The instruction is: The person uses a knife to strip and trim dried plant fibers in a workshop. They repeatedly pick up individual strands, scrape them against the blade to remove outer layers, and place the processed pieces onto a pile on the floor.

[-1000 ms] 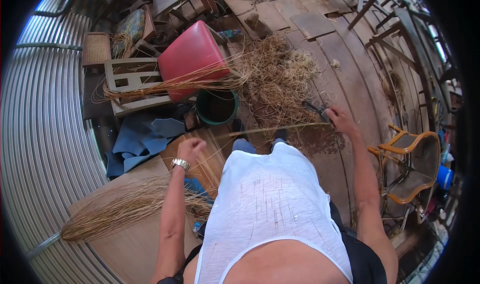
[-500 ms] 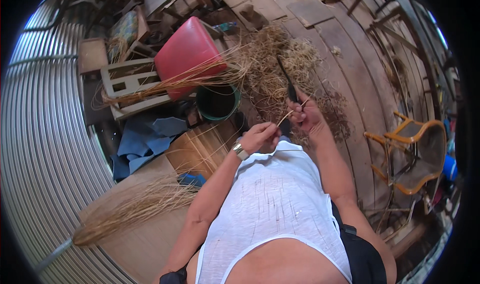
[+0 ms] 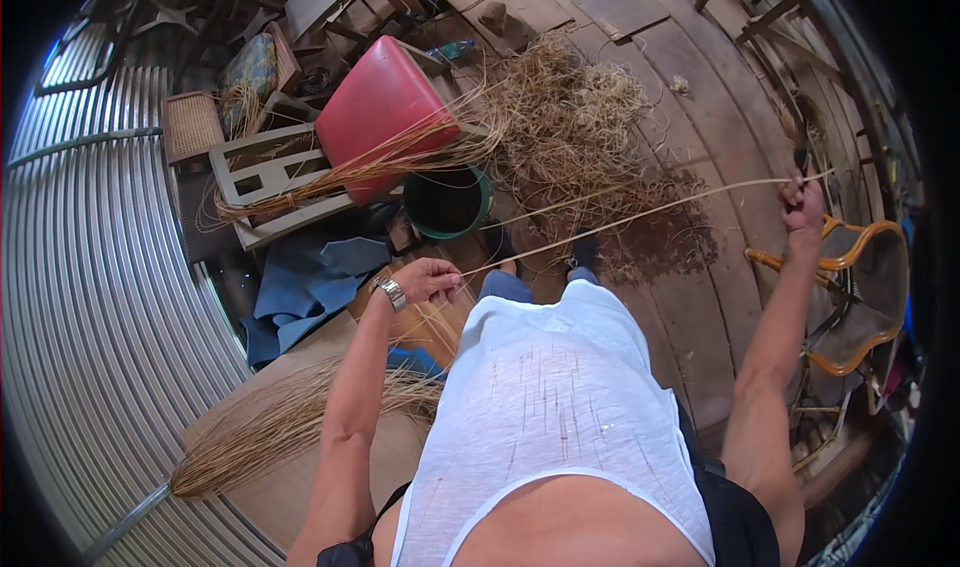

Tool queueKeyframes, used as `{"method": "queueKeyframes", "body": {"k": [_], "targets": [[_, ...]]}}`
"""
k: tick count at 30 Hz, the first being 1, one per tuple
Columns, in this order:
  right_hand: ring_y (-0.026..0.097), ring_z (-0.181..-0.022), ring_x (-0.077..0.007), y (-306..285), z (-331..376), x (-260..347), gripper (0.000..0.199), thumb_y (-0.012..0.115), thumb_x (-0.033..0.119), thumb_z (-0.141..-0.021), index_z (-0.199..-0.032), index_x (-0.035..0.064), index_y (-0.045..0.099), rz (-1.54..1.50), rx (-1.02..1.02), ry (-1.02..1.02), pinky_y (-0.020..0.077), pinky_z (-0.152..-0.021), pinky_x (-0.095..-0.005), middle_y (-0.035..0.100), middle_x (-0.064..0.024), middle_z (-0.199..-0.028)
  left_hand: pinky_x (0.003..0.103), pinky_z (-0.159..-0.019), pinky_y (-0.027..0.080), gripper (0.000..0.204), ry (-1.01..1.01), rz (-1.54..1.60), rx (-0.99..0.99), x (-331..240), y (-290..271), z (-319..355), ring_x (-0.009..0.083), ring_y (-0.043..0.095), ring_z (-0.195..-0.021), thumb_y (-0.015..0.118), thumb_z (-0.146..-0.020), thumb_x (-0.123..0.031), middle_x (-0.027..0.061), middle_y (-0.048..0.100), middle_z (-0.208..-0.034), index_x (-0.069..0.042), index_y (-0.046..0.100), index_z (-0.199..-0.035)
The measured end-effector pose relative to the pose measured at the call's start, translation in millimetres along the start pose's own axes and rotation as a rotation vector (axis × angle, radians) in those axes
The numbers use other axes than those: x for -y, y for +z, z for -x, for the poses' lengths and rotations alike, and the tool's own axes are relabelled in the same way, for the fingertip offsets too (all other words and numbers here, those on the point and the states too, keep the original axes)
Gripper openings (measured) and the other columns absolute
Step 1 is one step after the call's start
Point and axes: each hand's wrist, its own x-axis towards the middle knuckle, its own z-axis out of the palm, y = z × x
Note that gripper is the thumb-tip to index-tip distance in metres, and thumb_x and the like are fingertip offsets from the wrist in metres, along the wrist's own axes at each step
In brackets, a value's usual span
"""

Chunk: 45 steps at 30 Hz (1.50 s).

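Observation:
A long pale cane strand [image 3: 640, 216] stretches across my front between my two hands. My left hand [image 3: 428, 280], with a metal watch [image 3: 391, 293] at its wrist, pinches the strand's near end by thumb and forefinger. Far out to the right, my right hand [image 3: 803, 205] is closed around the strand. A knife with a dark handle [image 3: 800, 157] points up from that same hand; its blade is hard to make out against the clutter behind. Beneath the strand lies a tangled heap of cane shavings [image 3: 565, 117] on the wooden floor.
A green bucket [image 3: 447, 205] stands by my feet, beside a red-seated chair [image 3: 385, 117] carrying a bundle of cane [image 3: 330, 179]. Another bundle of strands [image 3: 290, 427] lies on a board at left. Right is an orange-framed chair [image 3: 850, 352]; corrugated metal [image 3: 100, 297] walls the left.
My hands have moved apart: the right swung far out to the right with the knife, the left shifted left. The strand now spans the gap between them.

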Motion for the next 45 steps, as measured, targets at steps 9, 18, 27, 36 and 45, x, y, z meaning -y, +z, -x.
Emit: {"method": "queueKeyframes", "body": {"k": [9, 18, 27, 36, 45], "targets": [[0.031, -0.042, -0.0064, -73, 16, 36, 0.032, 0.046, 0.034, -0.099, -0.078, 0.0096, 0.046, 0.095, -0.372, 0.078, 0.0297, -0.038, -0.0196, 0.034, 0.0031, -0.055, 0.025, -0.057, 0.047, 0.022, -0.255, -0.324, -0.37, 82, -32, -6, 0.0089, 0.058, -0.06, 0.056, -0.093, -0.025, 0.0013, 0.068, -0.074, -0.006, 0.066, -0.093], [0.045, -0.046, -0.0109, -147, 14, 11, 0.038, 0.047, 0.037, -0.097, -0.072, 0.0094, 0.053, 0.735, -0.766, 0.075, 0.0351, -0.04, -0.023, 0.05, -0.0031, -0.058, 0.026, -0.062, 0.051, 0.022, -0.407, -0.551, -0.506, 87, -28, -3, 0.0107, 0.062, -0.064, 0.056, -0.092, -0.026, 0.0056, 0.071, -0.08, -0.006, 0.067, -0.092], [0.058, -0.081, -0.0408, -142, 102, -189, 0.023, 0.048, 0.021, -0.091, -0.091, -0.0011, 0.049, 1.948, 0.089, 0.084, 0.0451, -0.071, -0.048, 0.059, -0.0248, -0.09, 0.024, -0.06, 0.052, 0.02, -0.105, 0.423, -0.188, 16, 28, -72, 0.0079, 0.059, -0.064, 0.055, -0.095, -0.022, 0.0006, 0.065, -0.078, -0.004, 0.062, -0.101], [0.053, -0.05, -0.011, 131, 146, -282, 0.017, 0.049, 0.026, -0.098, -0.094, 0.0097, 0.048, 0.847, 0.366, 0.485, 0.0439, -0.046, -0.0263, 0.061, -0.0061, -0.07, 0.02, -0.057, 0.047, 0.018, 0.086, 0.285, -0.083, -62, 88, -92, 0.0052, 0.057, -0.063, 0.053, -0.097, -0.022, -0.0016, 0.062, -0.077, -0.007, 0.062, -0.102], [0.046, -0.041, -0.0072, 165, 111, -292, 0.019, 0.049, 0.028, -0.098, -0.094, 0.0089, 0.047, 0.624, 0.139, 0.444, 0.036, -0.037, -0.0229, 0.06, -0.0056, -0.064, 0.02, -0.053, 0.044, 0.022, 0.081, 0.091, -0.083, -51, 104, -65, 0.0055, 0.059, -0.063, 0.055, -0.096, -0.025, -0.0001, 0.066, -0.076, -0.005, 0.063, -0.099]]}}
